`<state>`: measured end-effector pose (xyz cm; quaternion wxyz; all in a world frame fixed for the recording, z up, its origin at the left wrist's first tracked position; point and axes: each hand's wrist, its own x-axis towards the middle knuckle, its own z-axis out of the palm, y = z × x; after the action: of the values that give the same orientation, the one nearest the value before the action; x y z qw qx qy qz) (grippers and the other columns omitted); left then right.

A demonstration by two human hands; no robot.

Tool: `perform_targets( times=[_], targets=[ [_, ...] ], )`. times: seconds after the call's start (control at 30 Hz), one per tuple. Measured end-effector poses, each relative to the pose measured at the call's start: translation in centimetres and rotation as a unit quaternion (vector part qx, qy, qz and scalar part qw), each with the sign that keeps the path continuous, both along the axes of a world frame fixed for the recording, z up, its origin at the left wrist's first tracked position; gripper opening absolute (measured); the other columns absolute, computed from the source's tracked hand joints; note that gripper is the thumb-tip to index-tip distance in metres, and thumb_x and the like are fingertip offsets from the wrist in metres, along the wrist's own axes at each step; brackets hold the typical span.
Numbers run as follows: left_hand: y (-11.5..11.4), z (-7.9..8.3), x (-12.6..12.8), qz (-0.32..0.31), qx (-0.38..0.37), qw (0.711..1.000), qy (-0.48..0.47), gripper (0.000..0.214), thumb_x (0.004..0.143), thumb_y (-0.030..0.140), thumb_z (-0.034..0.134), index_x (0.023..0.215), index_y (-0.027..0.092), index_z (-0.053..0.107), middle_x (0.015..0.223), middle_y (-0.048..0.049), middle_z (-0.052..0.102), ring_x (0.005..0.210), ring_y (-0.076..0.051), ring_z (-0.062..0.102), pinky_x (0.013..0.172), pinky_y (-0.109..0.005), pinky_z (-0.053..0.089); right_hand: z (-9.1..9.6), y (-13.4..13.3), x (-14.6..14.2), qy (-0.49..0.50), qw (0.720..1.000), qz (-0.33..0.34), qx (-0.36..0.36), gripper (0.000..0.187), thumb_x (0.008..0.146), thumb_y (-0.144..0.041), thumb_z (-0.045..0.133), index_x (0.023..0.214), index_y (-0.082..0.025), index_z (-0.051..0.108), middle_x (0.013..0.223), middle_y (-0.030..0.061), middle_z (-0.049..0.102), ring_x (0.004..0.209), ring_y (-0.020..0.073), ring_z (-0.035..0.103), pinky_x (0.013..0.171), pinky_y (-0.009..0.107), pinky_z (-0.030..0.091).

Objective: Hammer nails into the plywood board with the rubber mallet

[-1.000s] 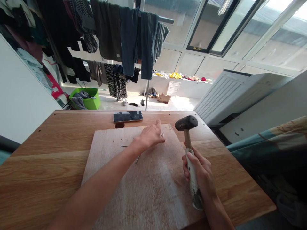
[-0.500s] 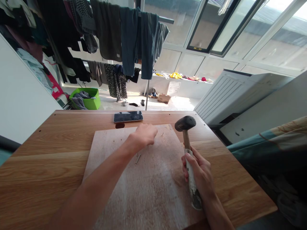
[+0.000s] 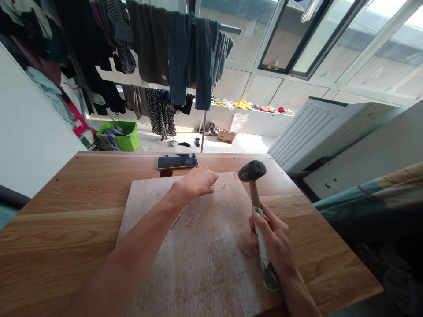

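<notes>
Gripped the hammer [image 3: 254, 187] upright in the right hand [image 3: 273, 240], curled the left hand [image 3: 197, 181] shut on the plywood board [image 3: 211, 268], possibly around a nail, couldn't tell, and left loose nails [image 3: 190, 216] undriven beside that wrist.

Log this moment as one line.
left hand: closed, over board by nails | right hand: grips hammer | phone: far table edge

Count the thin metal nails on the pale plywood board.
4 on the board: three nails clustered beside the left hand's wrist, one between that hand and the black-headed wooden hammer gripped by the right hand. The curled hand may hide more.
</notes>
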<state>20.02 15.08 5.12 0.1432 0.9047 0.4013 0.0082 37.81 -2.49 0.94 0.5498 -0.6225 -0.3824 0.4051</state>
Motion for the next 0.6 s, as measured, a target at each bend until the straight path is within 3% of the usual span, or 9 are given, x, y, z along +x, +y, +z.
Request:
perform_targets(
  times=[0.1, 0.27, 0.6],
  targets=[
    [0.1, -0.2, 0.0, 0.002, -0.008, 1.000, -0.025, 0.013, 0.073, 0.015, 0.076, 0.071, 0.021, 0.065, 0.070, -0.0036, 0.067, 0.068, -0.021, 0.063, 0.062, -0.028, 0.040, -0.1, 0.0, 0.0, -0.005, 1.000, 0.007, 0.001, 0.037, 0.083, -0.052, 0.073, 0.096, -0.018, 0.067, 0.063, -0.0051, 0.054, 0.035, 0.0076, 0.044, 0.027, 0.018, 0.038],
    [0.2, -0.6, 0.1, -0.005, -0.009, 0.993, -0.115, 0.018, 0.069, 0.006, 0.073, 0.062, 0.020, 0.062, 0.061, -0.0009, 0.061, 0.060, -0.016, 0.057, 0.058, -0.025, 0.040, -0.2, -0.1, -0.1, 0.002, 1.000, 0.007, -0.006, 0.049, 0.081, -0.052, 0.074, 0.115, -0.018, 0.068, 0.063, -0.0056, 0.055, 0.035, 0.0082, 0.045, 0.027, 0.019, 0.039],
    [1.8, -3.3, -0.3, -0.012, -0.142, 0.968, -0.205, 0.009, 0.072, 0.010, 0.069, 0.078, 0.017, 0.071, 0.071, -0.0015, 0.069, 0.062, -0.014, 0.059, 0.060, -0.024, 0.043, -0.3, -0.2, -0.1, 0.019, 1.000, 0.018, -0.001, 0.054, 0.083, -0.051, 0.074, 0.124, -0.017, 0.066, 0.063, -0.0062, 0.053, 0.036, 0.0075, 0.043, 0.028, 0.018, 0.038]
  ],
)
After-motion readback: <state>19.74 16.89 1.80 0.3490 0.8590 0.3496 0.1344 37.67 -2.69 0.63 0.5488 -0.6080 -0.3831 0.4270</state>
